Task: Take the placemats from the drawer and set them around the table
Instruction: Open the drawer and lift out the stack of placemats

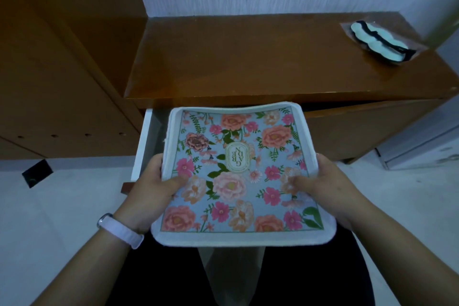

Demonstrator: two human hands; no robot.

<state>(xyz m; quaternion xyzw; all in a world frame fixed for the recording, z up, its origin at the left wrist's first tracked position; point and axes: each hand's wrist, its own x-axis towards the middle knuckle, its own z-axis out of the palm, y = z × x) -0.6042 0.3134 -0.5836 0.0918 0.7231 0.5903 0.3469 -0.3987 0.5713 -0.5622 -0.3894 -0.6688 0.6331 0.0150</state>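
A stack of floral placemats (236,171) with white borders and a pale blue field is held level above the open white drawer (144,141). My left hand (154,186) grips the stack's left edge, thumb on top, fingers underneath. Gripping the right edge the same way is my right hand (323,184). The drawer's inside is mostly hidden beneath the mats.
The drawer belongs to a brown wooden sideboard (248,57) against a white wall. A clear packet with a pale item and black strap (380,41) lies on its top at the right. A tall wooden cabinet (62,57) stands to the left. Pale floor lies below.
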